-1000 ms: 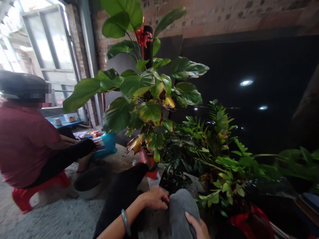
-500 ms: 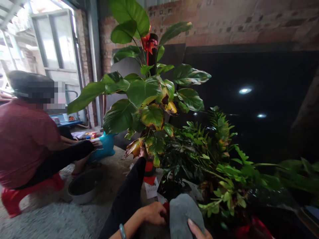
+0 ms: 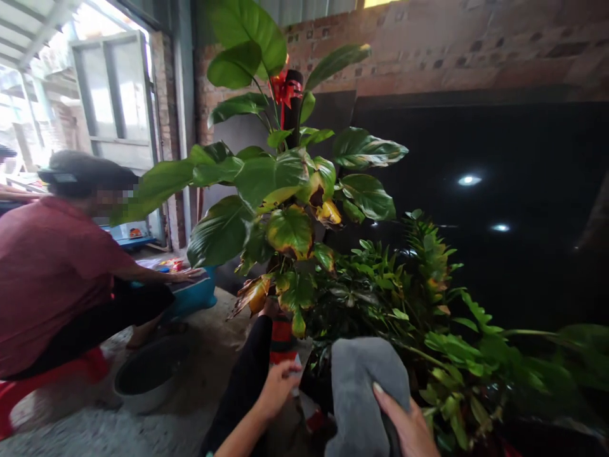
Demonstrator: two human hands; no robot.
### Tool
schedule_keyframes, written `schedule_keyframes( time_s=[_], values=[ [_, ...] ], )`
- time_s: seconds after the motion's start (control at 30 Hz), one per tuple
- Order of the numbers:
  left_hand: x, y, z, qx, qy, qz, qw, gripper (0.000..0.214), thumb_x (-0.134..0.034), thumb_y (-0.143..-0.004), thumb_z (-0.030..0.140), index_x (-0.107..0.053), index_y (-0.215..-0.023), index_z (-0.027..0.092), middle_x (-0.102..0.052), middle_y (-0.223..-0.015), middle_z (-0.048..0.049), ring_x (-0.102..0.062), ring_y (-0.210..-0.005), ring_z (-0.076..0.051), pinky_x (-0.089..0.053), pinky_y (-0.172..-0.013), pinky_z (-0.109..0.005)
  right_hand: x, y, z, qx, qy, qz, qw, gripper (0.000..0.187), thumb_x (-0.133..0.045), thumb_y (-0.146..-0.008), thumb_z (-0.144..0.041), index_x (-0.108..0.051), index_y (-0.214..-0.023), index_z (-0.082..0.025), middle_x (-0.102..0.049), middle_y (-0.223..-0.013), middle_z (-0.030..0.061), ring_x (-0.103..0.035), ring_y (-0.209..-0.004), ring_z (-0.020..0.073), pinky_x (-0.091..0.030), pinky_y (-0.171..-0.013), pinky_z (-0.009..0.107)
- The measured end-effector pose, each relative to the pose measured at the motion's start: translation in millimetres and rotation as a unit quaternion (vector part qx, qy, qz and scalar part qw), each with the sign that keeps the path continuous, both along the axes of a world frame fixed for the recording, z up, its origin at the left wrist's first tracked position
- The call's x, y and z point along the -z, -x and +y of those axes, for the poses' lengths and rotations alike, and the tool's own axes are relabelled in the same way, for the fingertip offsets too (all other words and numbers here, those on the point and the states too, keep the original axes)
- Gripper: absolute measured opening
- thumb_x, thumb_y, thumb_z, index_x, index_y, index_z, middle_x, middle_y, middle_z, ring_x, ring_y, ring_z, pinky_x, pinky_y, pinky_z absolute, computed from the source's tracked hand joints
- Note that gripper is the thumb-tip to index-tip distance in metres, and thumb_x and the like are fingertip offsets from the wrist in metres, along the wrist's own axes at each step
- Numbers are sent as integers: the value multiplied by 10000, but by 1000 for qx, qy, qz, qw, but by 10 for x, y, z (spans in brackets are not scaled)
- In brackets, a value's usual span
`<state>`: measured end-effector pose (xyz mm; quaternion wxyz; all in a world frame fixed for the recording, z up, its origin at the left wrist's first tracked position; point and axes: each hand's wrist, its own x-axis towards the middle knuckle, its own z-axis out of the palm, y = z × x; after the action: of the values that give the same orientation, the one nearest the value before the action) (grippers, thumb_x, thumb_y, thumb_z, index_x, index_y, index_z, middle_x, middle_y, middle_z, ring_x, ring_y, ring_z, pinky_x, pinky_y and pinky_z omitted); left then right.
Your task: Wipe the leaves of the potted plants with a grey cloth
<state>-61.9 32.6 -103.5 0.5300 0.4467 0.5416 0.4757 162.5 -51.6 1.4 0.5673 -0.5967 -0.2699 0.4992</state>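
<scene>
My right hand [image 3: 404, 422] grips a grey flat piece [image 3: 366, 387] with a rounded upper end and a soft, suede-like surface. The thumb lies on its face, and the other fingers are hidden behind it. Left of the grey piece, my left hand [image 3: 280, 387] is raised with fingers loosely bent and apart, and I see nothing held in it. Its fingertips are near a pale paper tag in front of a red and dark pot [image 3: 281, 336]. Low between my hands is a small red item [image 3: 316, 420], too dim to name.
A large leafy plant [image 3: 290, 231] with yellowed leaves stands ahead, with more greenery [image 3: 457, 362] at right. My black trouser leg [image 3: 242, 384] stretches forward. At left, a person [image 3: 61, 273] sits on a red stool [image 3: 57, 384] near a dark basin [image 3: 150, 374] and a blue object [image 3: 195, 295].
My left hand has moved up and left, away from the grey piece. The grey piece has risen slightly rightward with my right hand. The seated person now leans and reaches forward over the blue object.
</scene>
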Motion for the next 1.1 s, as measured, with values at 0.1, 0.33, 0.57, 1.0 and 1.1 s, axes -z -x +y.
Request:
schedule_keyframes(
  time_s=[0.1, 0.33, 0.57, 1.0, 1.1],
  values=[
    [-353, 95, 367, -117, -32, -107, 987, 143, -616, -511, 100, -676, -604, 191, -579, -556, 42, -499, -577, -130, -350, -536, -220, -529, 233, 192, 22, -69, 92, 993, 739, -813, -341, -502, -643, -984, -180, -741, -869, 81, -635, -987, 365, -513, -811, 445],
    [-845, 30, 797, -98, 3, -191, 977, 198, -638, -564, 47, -699, -720, 154, -645, -603, 5, -579, -628, -153, -429, -602, -240, -395, 526, 467, -9, -36, 108, 993, 473, -786, -291, -396, -671, -697, -181, -733, -735, 93, -657, -889, 341, -501, -804, 423],
    [-1114, 246, 669, -76, 7, -324, 943, 115, -544, -769, 147, -635, -838, 137, -682, -680, -37, -627, -585, -150, -485, -549, -246, -244, 258, 90, -105, -55, 15, 993, 510, -815, -352, -482, -693, -739, -173, -730, -728, 96, -667, -811, 326, -502, -744, 396],
    [-1262, 307, 526, -82, -8, -499, 862, 241, -432, -858, 225, -649, -847, 119, -673, -663, -71, -649, -605, -181, -536, -557, -302, -2, 649, 230, -135, -16, 47, 990, 331, -765, -343, -366, -693, -596, -163, -708, -611, 85, -653, -669, 286, -503, -701, 391],
    [-1259, 339, 508, -109, -5, -501, 859, 216, -442, -851, 210, -635, -795, 132, -680, -675, -74, -655, -607, -192, -531, -541, -305, -104, 499, 77, -175, -52, 43, 982, 433, -784, -408, -439, -711, -729, -157, -721, -665, 84, -658, -669, 277, -501, -681, 382]
  ],
)
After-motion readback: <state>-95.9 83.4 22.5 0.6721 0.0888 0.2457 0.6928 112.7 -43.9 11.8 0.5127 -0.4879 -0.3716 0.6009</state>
